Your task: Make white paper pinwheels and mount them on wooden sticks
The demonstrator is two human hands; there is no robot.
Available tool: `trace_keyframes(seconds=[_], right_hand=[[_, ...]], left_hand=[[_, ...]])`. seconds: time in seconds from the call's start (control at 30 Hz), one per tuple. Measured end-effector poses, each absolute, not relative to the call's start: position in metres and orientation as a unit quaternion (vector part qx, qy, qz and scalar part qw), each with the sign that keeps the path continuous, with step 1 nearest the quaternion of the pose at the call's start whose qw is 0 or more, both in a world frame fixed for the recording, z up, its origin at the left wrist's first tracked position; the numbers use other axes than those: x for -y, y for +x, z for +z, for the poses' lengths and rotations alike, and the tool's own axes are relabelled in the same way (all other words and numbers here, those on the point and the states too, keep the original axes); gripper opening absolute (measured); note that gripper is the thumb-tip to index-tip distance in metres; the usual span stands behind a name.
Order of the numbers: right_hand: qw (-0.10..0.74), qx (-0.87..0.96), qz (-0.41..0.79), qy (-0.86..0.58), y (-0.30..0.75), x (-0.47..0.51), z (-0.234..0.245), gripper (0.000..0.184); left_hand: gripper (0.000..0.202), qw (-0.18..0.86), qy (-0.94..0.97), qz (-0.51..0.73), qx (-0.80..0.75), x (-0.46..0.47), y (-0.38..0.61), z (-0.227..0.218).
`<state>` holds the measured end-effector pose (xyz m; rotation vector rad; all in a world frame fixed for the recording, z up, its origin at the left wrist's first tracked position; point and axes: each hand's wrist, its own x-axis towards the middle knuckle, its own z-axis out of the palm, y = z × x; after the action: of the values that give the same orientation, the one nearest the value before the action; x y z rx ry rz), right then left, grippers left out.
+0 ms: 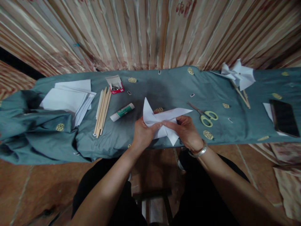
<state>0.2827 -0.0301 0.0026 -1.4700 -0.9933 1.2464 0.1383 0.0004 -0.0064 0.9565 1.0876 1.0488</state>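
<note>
Between my two hands is a white paper pinwheel (172, 135), its points folded in toward the middle. My left hand (144, 133) grips its left side, the thumb pressed near the centre. From the right, my right hand (188, 131) pinches it, with the thumb meeting the left thumb at the middle. Most of the fingers are hidden behind the paper. Left of my hands lies a glue stick (122, 112). To the right rest scissors (208, 117) with light green handles, closed or nearly so.
Wooden sticks (102, 111), a red box of small metal pins (115, 86) and stacked white paper (66, 99) lie on the left. Pinwheels on sticks (240, 75) and a dark phone (284, 117) are at right. Bunched green cloth (44, 131) covers the table's left end.
</note>
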Motion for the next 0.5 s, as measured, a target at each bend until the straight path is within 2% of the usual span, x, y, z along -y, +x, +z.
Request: trace_keyframes(seconds=[0.5], right_hand=[[0.443, 0.419, 0.516, -0.602, 0.281, 0.027, 0.02, 0.036]], left_hand=[[0.025, 0.634, 0.397, 0.483, -0.455, -0.003, 0.136, 0.006]])
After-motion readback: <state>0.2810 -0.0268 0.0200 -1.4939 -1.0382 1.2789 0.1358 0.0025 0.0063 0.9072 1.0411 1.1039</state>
